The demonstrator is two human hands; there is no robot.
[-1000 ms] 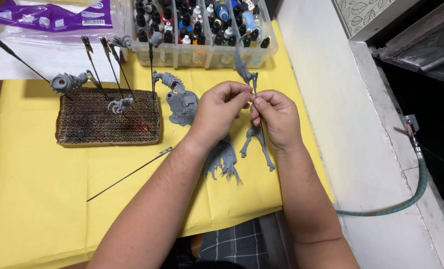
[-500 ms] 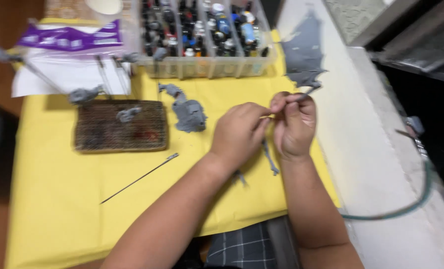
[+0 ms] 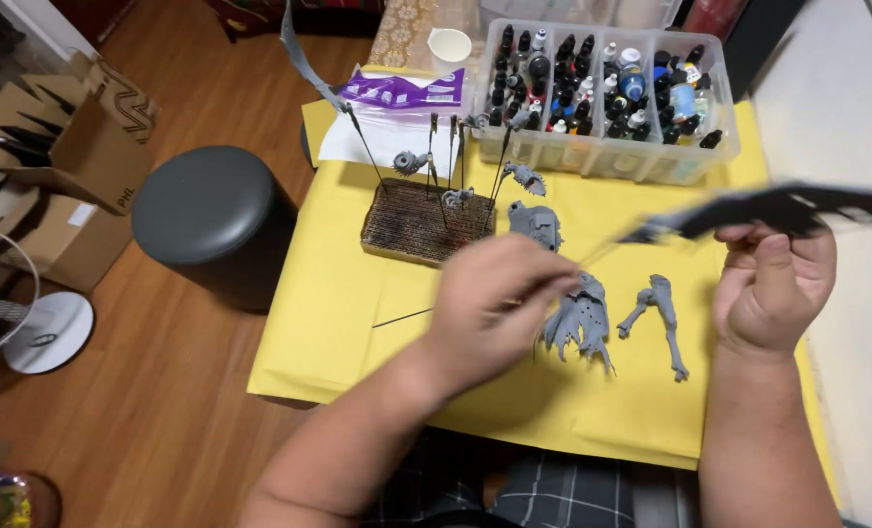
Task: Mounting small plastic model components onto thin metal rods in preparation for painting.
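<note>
My right hand is shut on a long dark grey wing-shaped model part, raised above the table at the right. My left hand is blurred, fingers pinched on what looks like a thin wire rod that runs toward the wing part. Below the hands, on the yellow cloth, lie a ragged grey miniature piece and a grey limb-like piece. A grey torso piece lies just beyond my left hand.
A brown mesh block holds several grey parts on rods. A clear box of paint bottles stands at the back, with a purple bag beside it. A loose rod lies on the cloth. Left are a dark round stool, cardboard boxes and a fan base.
The hands have moved apart: the right hand swung the wing part out to the right, the left hand drew back left. The view tilted left, showing the stool and floor.
</note>
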